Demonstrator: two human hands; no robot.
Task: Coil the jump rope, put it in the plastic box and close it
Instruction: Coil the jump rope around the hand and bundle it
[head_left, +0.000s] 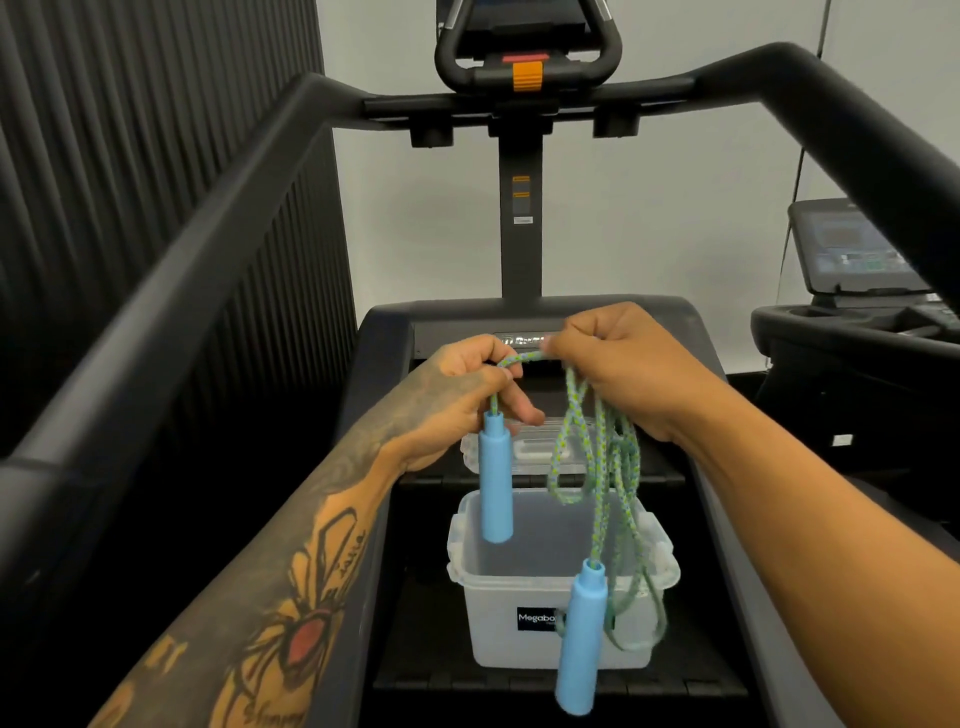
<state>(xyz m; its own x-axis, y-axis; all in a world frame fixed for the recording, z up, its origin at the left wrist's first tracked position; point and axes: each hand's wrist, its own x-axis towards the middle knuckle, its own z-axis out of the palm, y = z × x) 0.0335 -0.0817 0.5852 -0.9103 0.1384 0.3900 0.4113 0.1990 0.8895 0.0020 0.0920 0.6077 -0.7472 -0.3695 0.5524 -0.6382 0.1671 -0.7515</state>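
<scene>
Jump rope (597, 447) between both hands (457, 400)

A black label (537, 619) on the front wall of the clear box (498, 634) reads "Megabo" in white, its end hidden behind a blue handle (581, 639). Lettering on the treadmill hood (519, 340) is too blurred to read.

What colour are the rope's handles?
Light blue, both handles, clearest in the head view; the rope is braided green and blue.
</scene>
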